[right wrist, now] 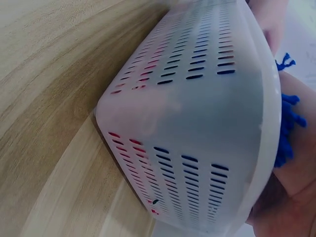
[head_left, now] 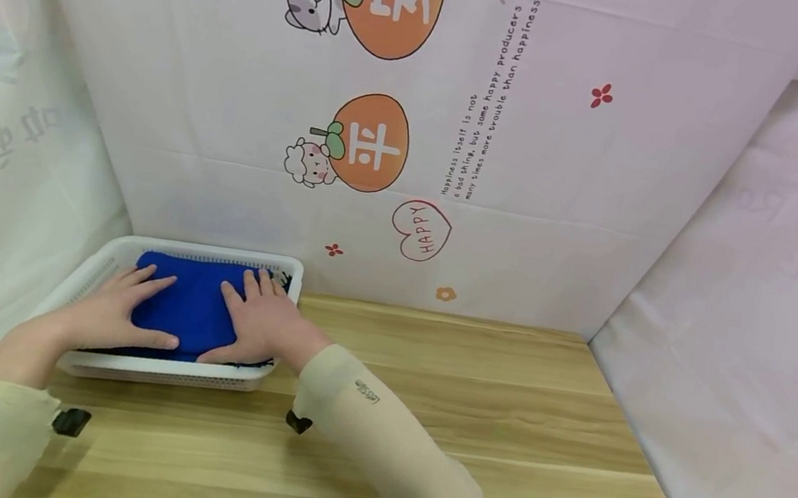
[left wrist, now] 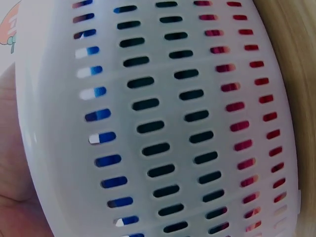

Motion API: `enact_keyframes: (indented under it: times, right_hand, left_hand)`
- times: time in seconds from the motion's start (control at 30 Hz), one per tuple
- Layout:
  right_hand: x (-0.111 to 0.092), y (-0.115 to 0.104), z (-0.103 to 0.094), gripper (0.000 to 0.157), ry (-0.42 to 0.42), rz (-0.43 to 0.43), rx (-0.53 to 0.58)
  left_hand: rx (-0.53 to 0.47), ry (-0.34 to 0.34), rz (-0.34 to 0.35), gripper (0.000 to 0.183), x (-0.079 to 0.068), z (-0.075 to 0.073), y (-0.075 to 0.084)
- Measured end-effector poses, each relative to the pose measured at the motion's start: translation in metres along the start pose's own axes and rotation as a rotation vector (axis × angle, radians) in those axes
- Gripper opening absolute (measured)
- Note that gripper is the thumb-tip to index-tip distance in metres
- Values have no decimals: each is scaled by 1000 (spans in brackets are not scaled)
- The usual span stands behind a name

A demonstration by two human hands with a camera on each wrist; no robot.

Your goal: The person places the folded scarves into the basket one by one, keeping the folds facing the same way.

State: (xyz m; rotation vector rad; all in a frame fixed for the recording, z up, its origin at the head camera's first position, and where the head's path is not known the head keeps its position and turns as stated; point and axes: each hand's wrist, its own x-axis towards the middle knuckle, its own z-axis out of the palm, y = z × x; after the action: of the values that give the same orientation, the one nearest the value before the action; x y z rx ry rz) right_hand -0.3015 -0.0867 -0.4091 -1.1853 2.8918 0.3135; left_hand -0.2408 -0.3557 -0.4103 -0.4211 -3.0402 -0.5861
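A folded blue scarf (head_left: 191, 297) lies in a white slotted plastic basket (head_left: 179, 370) at the left of the table. My left hand (head_left: 110, 316) rests flat on the scarf's left part, fingers spread. On its right part lies my right hand (head_left: 264, 322), also spread, with the thumb pointing toward the left one. Blue fringe (right wrist: 287, 131) shows at the basket's rim in the right wrist view, beside the right hand (right wrist: 298, 197). Through the slots in the left wrist view, dark and red layers show below the blue. The left palm (left wrist: 15, 153) is partly hidden behind the basket wall.
The wood-grain table (head_left: 499, 405) extends to the right of the basket. Behind it stands a white printed cloth backdrop (head_left: 536, 242), with white cloth (head_left: 774, 273) on the right side and more on the left, close to the basket.
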Motion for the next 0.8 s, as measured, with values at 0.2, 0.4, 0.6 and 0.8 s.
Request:
enact_keyframes:
  times: [0.2, 0.4, 0.6, 0.8]
  right_hand:
    - [-9, 11, 2, 127, 37, -16, 49]
    - [-18, 20, 2, 124, 73, -22, 90]
    - [-27, 30, 8, 121, 123, -12, 71]
    - [-36, 40, 14, 119, 173, 6, 47]
  left_hand:
    - [-3, 32, 1, 111, -1, 3, 5]
    - [-2, 70, 1, 108, -4, 6, 9]
    - [47, 101, 16, 107, -3, 11, 18]
    - [105, 122, 44, 107, 0, 16, 29]
